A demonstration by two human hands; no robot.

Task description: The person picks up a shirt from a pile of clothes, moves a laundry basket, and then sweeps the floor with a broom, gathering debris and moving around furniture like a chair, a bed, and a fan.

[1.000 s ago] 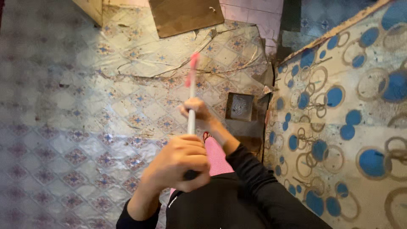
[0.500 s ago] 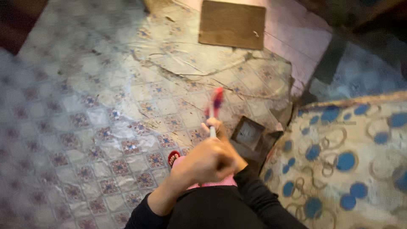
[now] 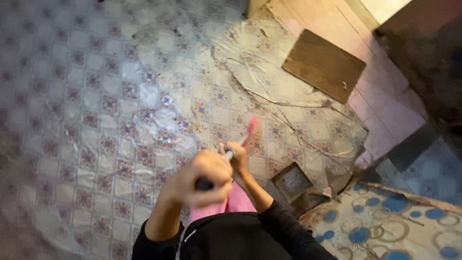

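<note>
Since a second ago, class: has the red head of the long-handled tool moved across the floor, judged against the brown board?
Yes. The red head now lies further from the brown board, to its lower left, where earlier it lay just below it.

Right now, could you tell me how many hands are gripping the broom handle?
2: the left hand grips the dark top end of the broom handle, and the right hand holds it farther down.

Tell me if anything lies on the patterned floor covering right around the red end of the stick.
Nothing visible does. Both hands, left hand and right hand, grip the stick; its red end sits over bare patterned floor covering. The brown board and the square floor drain lie apart, off to the right.
</note>
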